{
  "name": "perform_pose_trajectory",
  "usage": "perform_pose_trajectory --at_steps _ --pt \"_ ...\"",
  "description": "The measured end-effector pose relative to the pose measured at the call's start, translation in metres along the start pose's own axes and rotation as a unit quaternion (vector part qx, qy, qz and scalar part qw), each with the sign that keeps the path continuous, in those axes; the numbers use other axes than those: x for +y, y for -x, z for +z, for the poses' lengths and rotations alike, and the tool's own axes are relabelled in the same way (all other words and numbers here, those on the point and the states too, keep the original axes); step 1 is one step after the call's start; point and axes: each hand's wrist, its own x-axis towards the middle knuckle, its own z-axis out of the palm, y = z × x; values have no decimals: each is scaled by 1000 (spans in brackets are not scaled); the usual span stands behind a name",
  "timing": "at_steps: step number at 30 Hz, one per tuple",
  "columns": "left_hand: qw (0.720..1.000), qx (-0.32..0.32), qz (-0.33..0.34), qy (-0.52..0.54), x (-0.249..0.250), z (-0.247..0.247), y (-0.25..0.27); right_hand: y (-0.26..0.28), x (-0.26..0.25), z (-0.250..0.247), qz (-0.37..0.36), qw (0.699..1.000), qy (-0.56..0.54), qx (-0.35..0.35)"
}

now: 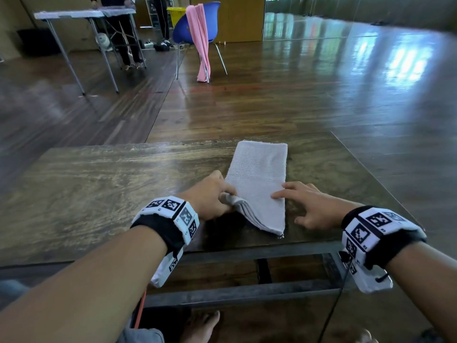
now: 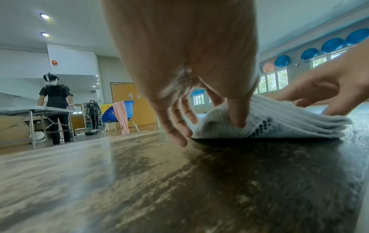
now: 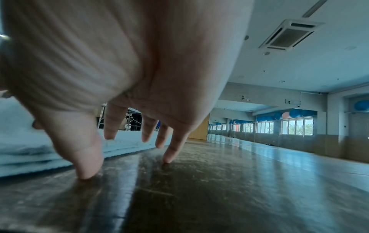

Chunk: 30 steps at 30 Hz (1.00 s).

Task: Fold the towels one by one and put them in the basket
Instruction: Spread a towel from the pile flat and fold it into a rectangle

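Pale grey towel (image 1: 259,174), dark streaked wooden table (image 1: 99,189), pink cloth (image 1: 199,38), blue chair (image 1: 210,18).

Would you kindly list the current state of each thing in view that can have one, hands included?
grey towel: folded into layers, lying on the table, near left corner lifted.
left hand: pinches the towel's lifted corner.
right hand: fingers straight, two fingertips on the towel, thumb on the table.
wooden table: carries the towel.
pink towel: unfolded, draped over the chair.
blue chair: upright on the floor.
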Motion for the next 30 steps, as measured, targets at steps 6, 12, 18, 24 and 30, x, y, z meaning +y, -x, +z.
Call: perform_pose_trajectory --at_steps 6,12,18,24,30 --pt "986 148 15 73 10 0 -10 6 -1 5 -43 998 -29 20" --pt "979 157 4 130 18 -10 -14 -3 -9 -4 -86 965 -164 184" --pt "989 3 -70 127 9 -16 -11 -4 -4 -10 -27 947 -309 83" --pt "966 -86 -158 184 1 -8 -19 -10 2 -10 70 912 -404 -1" --pt "968 103 -130 188 -5 5 -41 -30 7 -6 64 883 -431 174"
